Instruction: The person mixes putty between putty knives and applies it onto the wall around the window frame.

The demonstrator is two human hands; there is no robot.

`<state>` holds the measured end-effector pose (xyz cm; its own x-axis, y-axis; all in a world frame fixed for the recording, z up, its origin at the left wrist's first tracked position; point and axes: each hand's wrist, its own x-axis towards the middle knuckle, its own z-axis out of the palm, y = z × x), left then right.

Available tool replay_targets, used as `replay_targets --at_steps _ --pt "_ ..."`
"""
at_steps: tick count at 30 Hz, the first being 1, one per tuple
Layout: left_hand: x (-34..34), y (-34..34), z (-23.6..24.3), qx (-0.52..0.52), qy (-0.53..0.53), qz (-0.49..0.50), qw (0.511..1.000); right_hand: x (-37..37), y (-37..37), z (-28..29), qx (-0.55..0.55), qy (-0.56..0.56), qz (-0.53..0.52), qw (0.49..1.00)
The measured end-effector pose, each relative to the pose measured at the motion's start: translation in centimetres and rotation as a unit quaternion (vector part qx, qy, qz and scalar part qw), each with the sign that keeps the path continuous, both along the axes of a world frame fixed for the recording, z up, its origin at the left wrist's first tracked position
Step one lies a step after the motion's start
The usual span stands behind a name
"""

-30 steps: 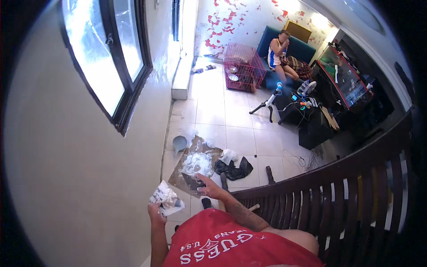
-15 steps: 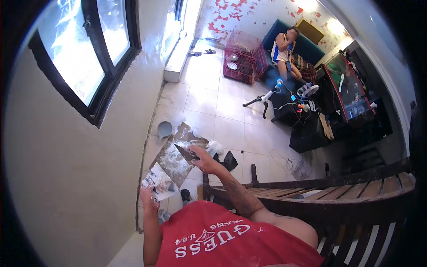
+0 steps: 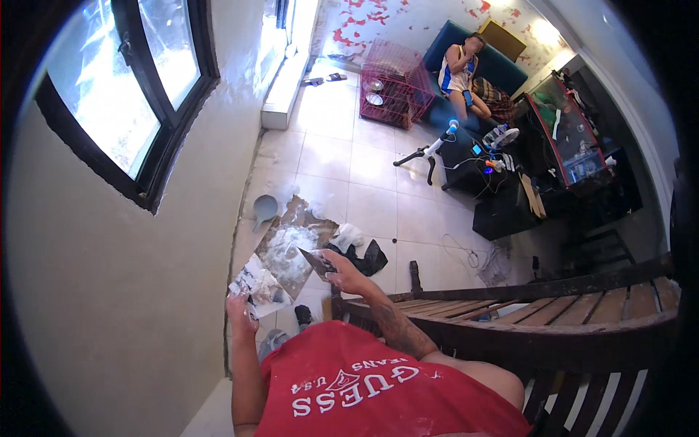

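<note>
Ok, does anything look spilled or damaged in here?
Yes: white residue is messily spread over the brown sheet on the tiled floor, and the far wall looks damaged, with red patches breaking up its pale surface.

The window (image 3: 102,102) glares white — edges bow, corners sink to black.

The pale tiled floor (image 3: 373,171) was cluttered.
From where I stood, a white-smeared cardboard sheet (image 3: 297,212) lay between a grey dipper (image 3: 266,207) and a white bag (image 3: 348,234) beside a black plastic bag (image 3: 373,258); farther off were a tripod (image 3: 435,148), a pink wire cage (image 3: 394,92) and sandals (image 3: 314,81).
</note>
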<state>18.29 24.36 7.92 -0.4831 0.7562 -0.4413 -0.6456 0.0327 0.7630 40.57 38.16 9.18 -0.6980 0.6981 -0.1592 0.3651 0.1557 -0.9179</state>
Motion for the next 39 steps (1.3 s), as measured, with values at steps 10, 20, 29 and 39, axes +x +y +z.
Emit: replay_targets --at_steps 10,20,29,39 --pt "0.5 0.6 1.9 -0.032 -0.085 0.011 0.996 -0.3 0.3 -0.2 0.104 -0.008 -0.015 0.994" --pt "-0.3 -1.5 0.7 -0.026 -0.065 0.013 0.997 -1.0 -2.1 -0.2 0.070 -0.027 0.021 0.997" --pt "-1.0 0.1 0.2 0.041 -0.070 -0.008 0.997 -0.9 -0.8 1.1 0.059 -0.010 0.041 0.997" --pt "1.1 3.4 3.1 -0.002 -0.003 -0.012 1.000 1.6 1.5 -0.4 0.194 -0.049 0.074 0.977"
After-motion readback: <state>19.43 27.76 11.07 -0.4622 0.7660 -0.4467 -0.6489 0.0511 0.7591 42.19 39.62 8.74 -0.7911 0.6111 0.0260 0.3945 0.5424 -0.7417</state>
